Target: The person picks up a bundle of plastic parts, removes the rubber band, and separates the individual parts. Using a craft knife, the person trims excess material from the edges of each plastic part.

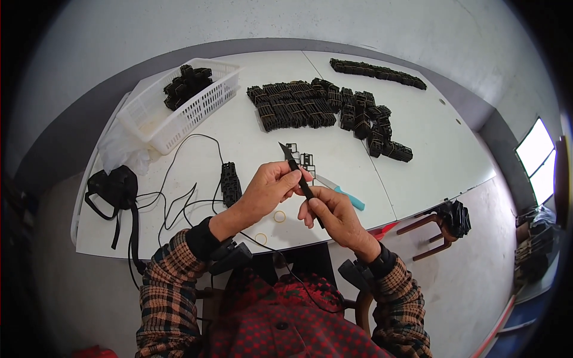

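Between both hands, above the near part of the white table, is a slim black craft knife (305, 190), its pointed dark tip slanting away to the upper left. My left hand (270, 188) pinches it near the blade end. Lower on the handle, the fingers of my right hand (337, 216) wrap around it. A few thin black plastic frames (307, 160) lie just beyond my fingers, partly hidden by them. To the right of these rests a knife with a turquoise handle (352, 197). A bundle of black plastic parts (230, 183) sits left of my left hand.
Rubber bands (279, 216) lie near the front edge of the table (197, 164). Several banded stacks of black parts (292, 106) fill its far middle, with a long row (379, 73) behind. A white basket (203, 101) stands far left. Black cables (173, 197) and a black strapped pouch (114, 186) lie left.
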The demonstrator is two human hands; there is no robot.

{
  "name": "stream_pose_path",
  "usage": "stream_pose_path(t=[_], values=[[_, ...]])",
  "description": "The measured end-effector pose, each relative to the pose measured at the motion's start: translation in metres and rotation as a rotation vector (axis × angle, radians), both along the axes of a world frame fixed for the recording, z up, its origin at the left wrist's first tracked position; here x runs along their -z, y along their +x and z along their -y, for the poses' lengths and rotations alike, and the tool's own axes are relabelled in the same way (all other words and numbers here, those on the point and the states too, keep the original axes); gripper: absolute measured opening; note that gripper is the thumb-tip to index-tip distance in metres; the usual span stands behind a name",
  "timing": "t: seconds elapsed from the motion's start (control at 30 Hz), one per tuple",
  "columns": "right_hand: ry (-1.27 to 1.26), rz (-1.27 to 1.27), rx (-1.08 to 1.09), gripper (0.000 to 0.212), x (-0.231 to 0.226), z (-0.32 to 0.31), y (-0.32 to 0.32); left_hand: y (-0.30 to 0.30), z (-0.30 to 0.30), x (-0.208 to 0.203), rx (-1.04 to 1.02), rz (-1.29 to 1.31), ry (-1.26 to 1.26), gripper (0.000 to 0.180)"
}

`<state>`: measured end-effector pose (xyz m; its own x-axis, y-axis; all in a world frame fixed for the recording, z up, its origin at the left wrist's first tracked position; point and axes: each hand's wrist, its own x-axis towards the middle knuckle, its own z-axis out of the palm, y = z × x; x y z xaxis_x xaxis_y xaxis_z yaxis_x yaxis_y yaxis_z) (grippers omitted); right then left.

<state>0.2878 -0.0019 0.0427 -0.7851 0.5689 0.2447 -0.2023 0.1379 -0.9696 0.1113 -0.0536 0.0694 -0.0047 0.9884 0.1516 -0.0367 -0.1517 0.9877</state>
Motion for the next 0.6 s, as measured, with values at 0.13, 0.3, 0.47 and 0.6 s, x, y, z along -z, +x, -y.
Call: stream_pose_path(t=[0.13,0.3,0.47,0.6], values=[[-0.001,0.047,0.01,0.024,0.001,0.001,0.0,0.001,0.0,0.003,0.0,-0.006,0.005,0.026],[-0.026,0.101,0.086,0.024,-0.004,0.003,0.001,0.004,0.002,0.004,0.008,-0.062,0.029,0.028],[0.011,0.13,0.169,0.026,-0.009,0.002,0.0,0.004,0.003,0.003,0.03,-0.051,0.067,0.029],[0.02,0.09,0.189,0.026,-0.003,0.004,0.002,0.005,0.003,0.004,0.052,-0.057,0.076,0.029]])
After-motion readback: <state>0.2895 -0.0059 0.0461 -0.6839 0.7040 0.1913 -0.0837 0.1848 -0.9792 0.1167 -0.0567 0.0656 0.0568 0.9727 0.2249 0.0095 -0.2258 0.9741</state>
